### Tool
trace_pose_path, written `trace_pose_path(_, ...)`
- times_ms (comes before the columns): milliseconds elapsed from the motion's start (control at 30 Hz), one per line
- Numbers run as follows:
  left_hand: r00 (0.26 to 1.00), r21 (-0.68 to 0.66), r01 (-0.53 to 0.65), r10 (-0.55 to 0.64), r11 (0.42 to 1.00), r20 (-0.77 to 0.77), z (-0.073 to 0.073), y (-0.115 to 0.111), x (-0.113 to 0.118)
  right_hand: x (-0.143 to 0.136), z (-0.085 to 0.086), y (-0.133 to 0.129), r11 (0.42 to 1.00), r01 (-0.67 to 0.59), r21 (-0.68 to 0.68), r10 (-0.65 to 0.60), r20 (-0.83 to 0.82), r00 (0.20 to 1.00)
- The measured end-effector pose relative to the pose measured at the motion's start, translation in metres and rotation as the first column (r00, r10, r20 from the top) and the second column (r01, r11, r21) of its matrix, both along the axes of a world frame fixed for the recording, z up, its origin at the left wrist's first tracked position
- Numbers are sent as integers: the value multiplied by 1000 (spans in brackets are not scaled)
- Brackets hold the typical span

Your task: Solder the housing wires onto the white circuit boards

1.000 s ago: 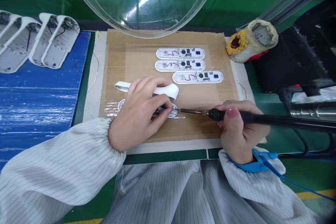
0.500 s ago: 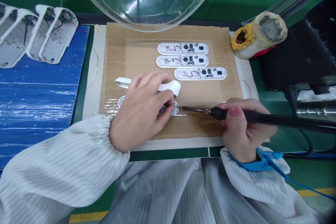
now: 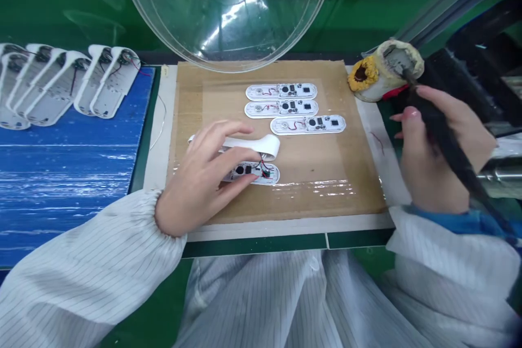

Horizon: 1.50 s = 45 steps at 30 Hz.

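Wires point(image 3: 263, 163) run from housing point(image 3: 267, 146) to board point(image 3: 274, 178) held by left hand point(image 3: 191, 179); right hand point(image 3: 442, 160) grips soldering iron point(image 3: 451, 140); three boards point(image 3: 309, 124) unattached.

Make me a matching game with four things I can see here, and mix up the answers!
Things:
1. Left hand
2. Black pen-shaped tool
3. Row of three white strips
4. Flower

Place, colour or state:
A. Yellow around a dark middle
B. Fingers at a wired strip
C. Held in the right hand
D. Lying on brown cardboard, no hand touching

Right pairs: 1-B, 2-C, 3-D, 4-A
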State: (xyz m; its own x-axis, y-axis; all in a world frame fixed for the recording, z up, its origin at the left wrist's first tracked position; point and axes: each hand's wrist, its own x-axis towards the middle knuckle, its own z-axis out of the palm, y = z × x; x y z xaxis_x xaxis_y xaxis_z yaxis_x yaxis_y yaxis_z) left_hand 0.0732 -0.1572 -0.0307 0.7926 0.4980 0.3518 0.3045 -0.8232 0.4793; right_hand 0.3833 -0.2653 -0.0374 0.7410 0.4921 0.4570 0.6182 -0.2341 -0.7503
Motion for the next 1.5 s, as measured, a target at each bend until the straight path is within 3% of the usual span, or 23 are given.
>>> trace_pose_path(67,999,-16,13,-12,1000,41,-1,1,-2,-9,-4,-1,990,-132,56,130,37,991)
trace_pose_path(133,995,-61,45,-39,997,90,-2,1,2,-23,-7,-4,967,-185,177,187,10,982)
trace_pose_path(267,986,-123,115,-99,986,132,-6,3,11,-49,-7,-6,894,-128,429,202,-132,970)
trace_pose_path(333,989,-94,100,-89,991,119,-7,4,10,-57,-6,-7,869,-61,492,229,-288,930)
trace_pose_path(467,995,-24,46,-44,999,93,-9,5,0,-63,-4,-9,875,-13,483,333,-582,742)
trace_pose_path(600,992,-59,99,-94,993,78,-11,6,3,-64,-3,-11,890,-98,445,393,-642,658)
trace_pose_path(767,981,-31,177,-174,984,89,-18,7,15,-69,5,-15,897,-69,438,419,-788,451)
trace_pose_path(1067,981,52,187,-189,981,45,-24,10,17,-75,7,-14,869,-91,487,489,-814,312)
trace_pose_path(1233,970,140,211,-225,967,91,-26,10,20,-73,2,-15,860,-142,490,505,-780,369)
trace_pose_path(1267,969,150,208,-225,966,105,-26,9,20,-73,0,-16,866,-158,475,494,-763,416)
trace_pose_path(1400,981,129,186,-192,974,34,-23,4,16,-71,-11,-21,895,-256,366,426,-533,731)
trace_pose_path(1500,983,55,177,-174,983,-63,-20,2,12,-73,-19,-24,907,-280,313,398,-428,811)
